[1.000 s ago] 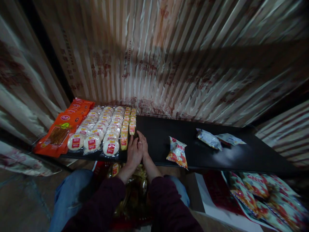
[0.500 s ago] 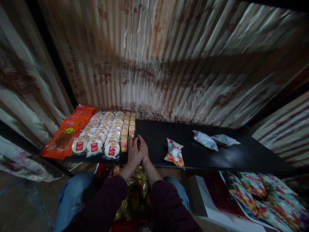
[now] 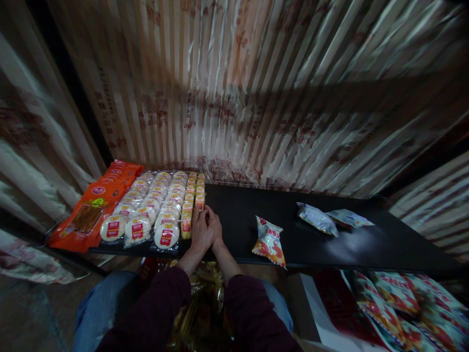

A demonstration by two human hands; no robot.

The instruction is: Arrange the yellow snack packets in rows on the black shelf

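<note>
Found the small yellow packs (image 3: 189,197) left of centre on the black shelf (image 3: 236,210), in two columns running back from near the front edge to the striped covering (image 3: 238,98). Saw the left hand (image 3: 202,233), loosely bent, at the near end of the right-hand column, with the right hand (image 3: 215,227) touching it; could not tell a grasp on a pack from a mere touch. Noted both wrists crossing the front edge. Saw black surface stretching from the right hand to the printed bag (image 3: 270,242) right of centre. Found little room leftward, with round white packs (image 3: 149,205) just beside the yellow ones and orange packets (image 3: 88,215) beyond, reaching the front edge. Counted two yellow columns, three columns of round packs, one printed bag and two silvery packets (image 3: 318,218) at right. Could not number the overlapped orange packets. Saw several similar bags (image 3: 394,296) in a carton (image 3: 310,303) at lower right and gold wrapping (image 3: 198,303) at bottom centre.
</note>
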